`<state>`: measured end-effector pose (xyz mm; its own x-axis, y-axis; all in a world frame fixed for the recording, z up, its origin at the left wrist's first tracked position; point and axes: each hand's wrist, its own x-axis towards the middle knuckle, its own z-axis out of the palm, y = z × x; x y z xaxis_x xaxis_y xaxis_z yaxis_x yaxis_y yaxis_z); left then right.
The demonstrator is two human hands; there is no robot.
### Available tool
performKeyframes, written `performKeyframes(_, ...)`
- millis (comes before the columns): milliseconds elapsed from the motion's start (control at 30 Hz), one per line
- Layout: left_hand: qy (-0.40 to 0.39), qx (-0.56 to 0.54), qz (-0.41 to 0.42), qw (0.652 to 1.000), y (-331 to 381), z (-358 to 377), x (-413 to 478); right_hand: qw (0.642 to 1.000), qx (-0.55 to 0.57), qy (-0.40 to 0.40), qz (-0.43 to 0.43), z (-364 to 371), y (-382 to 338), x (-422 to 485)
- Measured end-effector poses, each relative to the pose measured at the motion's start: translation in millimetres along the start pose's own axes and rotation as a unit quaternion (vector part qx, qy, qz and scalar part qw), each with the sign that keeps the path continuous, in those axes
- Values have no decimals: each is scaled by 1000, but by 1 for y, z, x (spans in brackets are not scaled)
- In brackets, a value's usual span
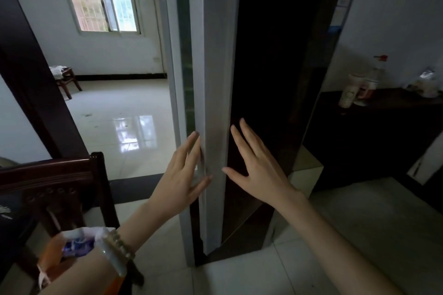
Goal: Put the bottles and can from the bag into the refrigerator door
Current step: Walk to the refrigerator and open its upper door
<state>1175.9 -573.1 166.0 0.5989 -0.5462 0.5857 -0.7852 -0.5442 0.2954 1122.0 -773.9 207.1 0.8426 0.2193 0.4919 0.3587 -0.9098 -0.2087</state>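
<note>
The bag (69, 249) hangs from the left forearm, low and left of the refrigerator door (217, 93). The left hand (184, 175) lays straight fingers on the door's edge; the right hand (254, 165), fingers spread, seemingly touches its dark face.

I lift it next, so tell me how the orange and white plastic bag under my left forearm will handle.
The orange and white plastic bag looks crumpled and slack, so it will probably be floppy and sag when lifted. A blue item shows in its open mouth, so it likely carries weight and could swing or spill if tipped.
</note>
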Motion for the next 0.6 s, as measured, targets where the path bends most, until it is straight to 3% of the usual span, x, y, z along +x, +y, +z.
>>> performKeyframes(333,-37,-33,79,996,149,48,-30,998,-11,57,21,-68,11,-147)
performKeyframes(600,-70,-49,182,980,225,92,-19,975,-130,109,140,-114,38,-230)
